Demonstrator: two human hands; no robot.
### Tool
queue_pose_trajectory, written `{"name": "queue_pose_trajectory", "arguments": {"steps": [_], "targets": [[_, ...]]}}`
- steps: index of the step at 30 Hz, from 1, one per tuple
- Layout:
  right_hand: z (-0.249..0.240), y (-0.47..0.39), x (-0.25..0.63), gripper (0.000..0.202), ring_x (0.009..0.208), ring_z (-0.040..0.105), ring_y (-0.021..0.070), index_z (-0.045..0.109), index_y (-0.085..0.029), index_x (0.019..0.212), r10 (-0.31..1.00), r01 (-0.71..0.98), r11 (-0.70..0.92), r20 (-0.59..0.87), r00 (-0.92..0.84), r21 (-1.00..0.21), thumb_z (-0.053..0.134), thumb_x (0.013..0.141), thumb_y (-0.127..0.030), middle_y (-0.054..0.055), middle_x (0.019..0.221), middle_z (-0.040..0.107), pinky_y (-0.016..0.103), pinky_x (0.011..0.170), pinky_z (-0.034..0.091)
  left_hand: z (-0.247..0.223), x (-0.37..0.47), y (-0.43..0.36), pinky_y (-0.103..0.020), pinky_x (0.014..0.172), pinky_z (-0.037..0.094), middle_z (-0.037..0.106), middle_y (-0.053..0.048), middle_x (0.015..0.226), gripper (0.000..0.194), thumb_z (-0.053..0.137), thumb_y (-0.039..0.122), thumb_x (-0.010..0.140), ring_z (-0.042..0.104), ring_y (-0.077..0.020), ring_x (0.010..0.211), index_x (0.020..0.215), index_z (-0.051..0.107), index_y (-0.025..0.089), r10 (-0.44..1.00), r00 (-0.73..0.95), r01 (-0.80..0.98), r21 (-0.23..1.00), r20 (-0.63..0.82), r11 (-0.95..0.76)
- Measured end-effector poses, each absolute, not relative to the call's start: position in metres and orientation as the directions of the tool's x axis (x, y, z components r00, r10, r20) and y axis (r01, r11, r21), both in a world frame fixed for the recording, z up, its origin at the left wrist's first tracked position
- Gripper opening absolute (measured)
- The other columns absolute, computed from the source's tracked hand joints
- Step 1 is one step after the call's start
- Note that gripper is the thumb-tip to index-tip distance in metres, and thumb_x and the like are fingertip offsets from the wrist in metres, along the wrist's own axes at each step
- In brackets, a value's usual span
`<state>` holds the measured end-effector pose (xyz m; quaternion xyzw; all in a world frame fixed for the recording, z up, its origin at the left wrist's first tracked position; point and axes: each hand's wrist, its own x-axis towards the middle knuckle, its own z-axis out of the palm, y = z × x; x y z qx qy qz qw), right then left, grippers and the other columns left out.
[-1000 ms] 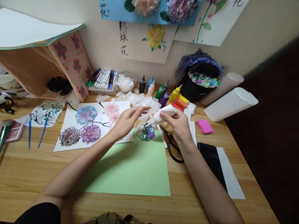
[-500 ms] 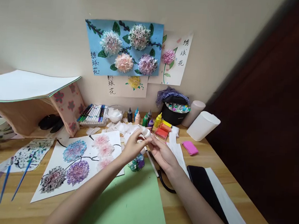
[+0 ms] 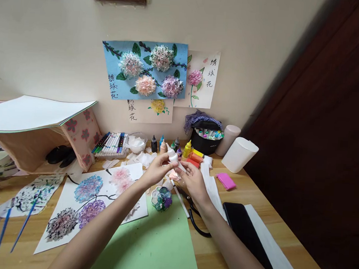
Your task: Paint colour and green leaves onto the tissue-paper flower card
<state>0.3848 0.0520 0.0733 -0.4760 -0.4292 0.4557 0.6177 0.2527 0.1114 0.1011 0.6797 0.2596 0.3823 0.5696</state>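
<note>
Holding: left hand [image 3: 157,170] pinches the white squeeze bottle [image 3: 172,155] near its neck, fingers closed on it.
Bottle axis: tilted, nozzle pointing up and to the left, base down toward the right hand [image 3: 194,182].
Right hand: fingers loosely curled, half open; small pink paper piece [image 3: 175,175] touches its fingertips, though whether they grip it cannot be told.
Bottle place: raised above the worktop [image 3: 249,189], over the white paper scraps [image 3: 146,159], just behind the round paint palette [image 3: 161,199].
Open room: green paper sheet [image 3: 154,248] lies bare below the hands.
Crowded edges: scissors [image 3: 196,218] just right of the sheet; flower painting [image 3: 90,198] to its left; paint bottles [image 3: 178,147] along the wall.
</note>
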Motion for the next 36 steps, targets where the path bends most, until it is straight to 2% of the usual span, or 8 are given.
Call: {"name": "queue_pose_trajectory", "arguments": {"steps": [6, 13, 16, 18, 20, 22, 26, 36], "targets": [[0.073, 0.051, 0.385, 0.039, 0.093, 0.065, 0.0223, 0.059, -0.016, 0.093, 0.955, -0.102, 0.161, 0.129, 0.266, -0.982, 0.070, 0.068, -0.044, 0.009, 0.098, 0.068, 0.033, 0.080, 0.053, 0.107, 0.256, 0.112, -0.037, 0.086, 0.047, 0.066, -0.009, 0.091, 0.039, 0.068, 0.046, 0.070, 0.061, -0.0219, 0.086, 0.088, 0.062, 0.012, 0.785, 0.579, -0.075, 0.973, 0.220, -0.217], [0.075, 0.052, 0.386, 0.041, 0.099, 0.064, 0.0227, 0.058, -0.017, 0.100, 0.948, -0.038, 0.202, 0.186, 0.258, -0.979, 0.068, 0.071, -0.045, 0.010, 0.104, 0.068, 0.034, 0.085, 0.051, 0.113, 0.251, 0.119, -0.036, 0.088, 0.046, 0.067, -0.010, 0.099, 0.041, 0.069, 0.043, 0.071, 0.061, -0.0225, 0.095, 0.098, 0.063, 0.013, 0.746, 0.642, -0.051, 0.981, 0.177, -0.189], [0.077, 0.054, 0.397, 0.039, 0.106, 0.061, 0.0223, 0.061, -0.018, 0.106, 0.937, 0.136, 0.220, 0.248, 0.247, -0.966, 0.053, 0.082, -0.048, 0.010, 0.111, 0.067, 0.036, 0.092, 0.047, 0.123, 0.246, 0.135, -0.035, 0.088, 0.047, 0.067, -0.011, 0.102, 0.044, 0.070, 0.041, 0.070, 0.061, -0.0226, 0.097, 0.103, 0.062, 0.012, 0.776, 0.604, -0.013, 0.975, 0.184, -0.221], [0.078, 0.056, 0.409, 0.042, 0.103, 0.062, 0.0210, 0.066, -0.017, 0.098, 0.916, 0.367, 0.209, 0.313, 0.251, -0.907, 0.035, 0.091, -0.044, 0.010, 0.105, 0.069, 0.036, 0.094, 0.045, 0.133, 0.245, 0.152, -0.035, 0.086, 0.048, 0.067, -0.011, 0.104, 0.045, 0.070, 0.039, 0.070, 0.062, -0.0225, 0.097, 0.104, 0.062, 0.012, 0.806, 0.549, 0.034, 0.959, 0.219, -0.283], [0.078, 0.058, 0.422, 0.043, 0.100, 0.062, 0.0220, 0.069, -0.017, 0.089, 0.889, 0.575, 0.172, 0.378, 0.260, -0.800, 0.031, 0.093, -0.036, 0.011, 0.098, 0.070, 0.039, 0.095, 0.043, 0.144, 0.246, 0.173, -0.033, 0.083, 0.049, 0.068, -0.011, 0.101, 0.042, 0.070, 0.036, 0.068, 0.062, -0.0224, 0.094, 0.101, 0.062, 0.011, 0.829, 0.479, 0.133, 0.910, 0.289, -0.394], [0.076, 0.060, 0.431, 0.031, 0.103, 0.059, 0.0245, 0.069, -0.017, 0.093, 0.865, 0.681, 0.140, 0.424, 0.270, -0.719, 0.040, 0.088, -0.028, 0.012, 0.103, 0.068, 0.043, 0.097, 0.041, 0.151, 0.252, 0.194, -0.031, 0.080, 0.049, 0.068, -0.009, 0.096, 0.034, 0.067, 0.032, 0.071, 0.063, -0.0210, 0.091, 0.098, 0.063, 0.011, 0.814, 0.444, 0.291, 0.799, 0.375, -0.527], [0.075, 0.063, 0.436, 0.029, 0.107, 0.055, 0.0259, 0.064, -0.016, 0.106, 0.851, 0.718, 0.139, 0.453, 0.266, -0.682, 0.049, 0.080, -0.019, 0.012, 0.111, 0.064, 0.045, 0.097, 0.040, 0.151, 0.279, 0.227, -0.029, 0.079, 0.047, 0.067, -0.009, 0.097, 0.023, 0.062, 0.020, 0.072, 0.061, -0.0200, 0.091, 0.094, 0.062, 0.013, 0.799, 0.416, 0.487, 0.635, 0.434, -0.599], [0.079, 0.062, 0.432, 0.022, 0.094, 0.058, 0.0214, 0.065, -0.018, 0.089, 0.873, 0.744, 0.223, 0.469, 0.135, -0.630, 0.045, 0.085, -0.015, 0.008, 0.093, 0.068, 0.038, 0.088, 0.043, 0.132, 0.321, 0.270, -0.029, 0.075, 0.045, 0.066, -0.011, 0.091, 0.023, 0.070, 0.020, 0.062, 0.059, -0.0239, 0.089, 0.083, 0.061, 0.014, 0.828, 0.480, 0.731, 0.389, 0.290, -0.560]]}}
